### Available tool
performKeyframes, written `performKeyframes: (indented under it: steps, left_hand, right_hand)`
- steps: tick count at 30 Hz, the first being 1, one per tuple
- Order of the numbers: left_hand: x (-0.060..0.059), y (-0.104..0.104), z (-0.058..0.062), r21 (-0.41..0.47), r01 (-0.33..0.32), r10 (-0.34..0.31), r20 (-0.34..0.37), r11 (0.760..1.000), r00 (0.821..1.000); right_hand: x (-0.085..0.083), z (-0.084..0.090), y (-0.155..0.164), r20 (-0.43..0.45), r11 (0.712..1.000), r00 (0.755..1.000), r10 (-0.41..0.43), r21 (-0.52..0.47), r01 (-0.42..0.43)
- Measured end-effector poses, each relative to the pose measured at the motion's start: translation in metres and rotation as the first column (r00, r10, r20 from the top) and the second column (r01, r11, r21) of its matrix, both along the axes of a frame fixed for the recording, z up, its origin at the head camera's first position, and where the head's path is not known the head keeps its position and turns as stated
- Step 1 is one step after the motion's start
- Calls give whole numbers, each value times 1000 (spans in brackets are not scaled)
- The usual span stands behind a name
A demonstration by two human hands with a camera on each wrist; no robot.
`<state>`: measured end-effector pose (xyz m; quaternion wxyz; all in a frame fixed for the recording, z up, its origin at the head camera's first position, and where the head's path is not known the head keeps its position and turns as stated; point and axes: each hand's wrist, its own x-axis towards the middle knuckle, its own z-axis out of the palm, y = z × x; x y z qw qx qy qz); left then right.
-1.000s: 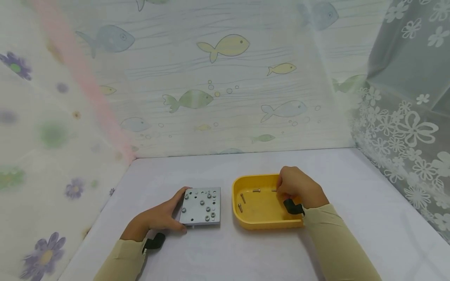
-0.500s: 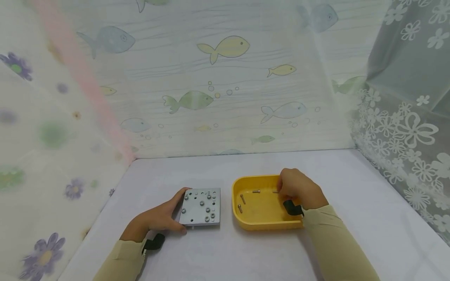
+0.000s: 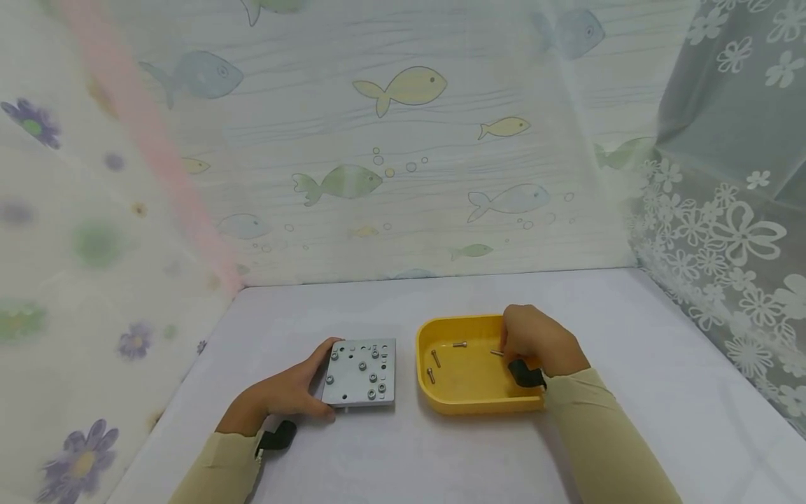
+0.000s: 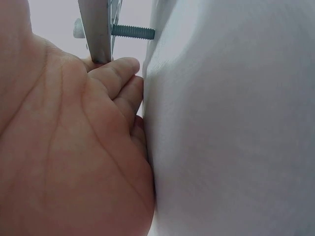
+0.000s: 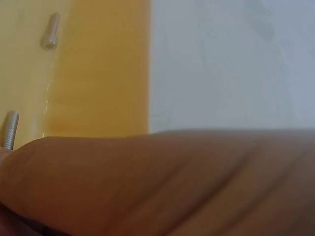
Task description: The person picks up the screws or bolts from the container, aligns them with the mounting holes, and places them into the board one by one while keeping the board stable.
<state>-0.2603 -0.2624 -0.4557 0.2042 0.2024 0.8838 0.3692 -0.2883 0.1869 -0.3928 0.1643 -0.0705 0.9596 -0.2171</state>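
From the head camera, the left hand (image 3: 286, 392) gripped the near-left corner of the metal plate (image 3: 361, 373), which lay on the desk (image 3: 630, 336) with several screws already seated in it. The right hand (image 3: 535, 339) was down in the yellow tray (image 3: 469, 406), fingertips curled and pinching a small screw (image 3: 497, 353); three more screws (image 3: 434, 358) lay loose in there.

The left wrist view showed the plate edge-on, a threaded shank (image 4: 133, 32) poking through, thumb (image 4: 115, 69) pressed to its edge.

The right wrist view was mostly hand, with tray and two screws (image 5: 50, 29) beyond.

That screw looked light, hard and slick, so it was best pinched across the shank near the head. The plate looked stiff and hefty, best braced by its edges.
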Motion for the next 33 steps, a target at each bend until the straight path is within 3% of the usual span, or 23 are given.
performKeyframes:
  steps: [6,15,33]
  left_hand:
    - [1,1,3,5,-2,2,10,1000,1000]
    - [0,0,1,-1,3,-3,-2,1000,1000]
    - [1,0,1,-15,1,-1,-9,1000,1000]
  right_hand:
    - [-4,1,5,-20,1000,1000,7,-21,-8]
    - [-1,19,5,-72,993,997,10,-118,-19]
    - [-6,25,3,-188,987,982,5,-159,-35]
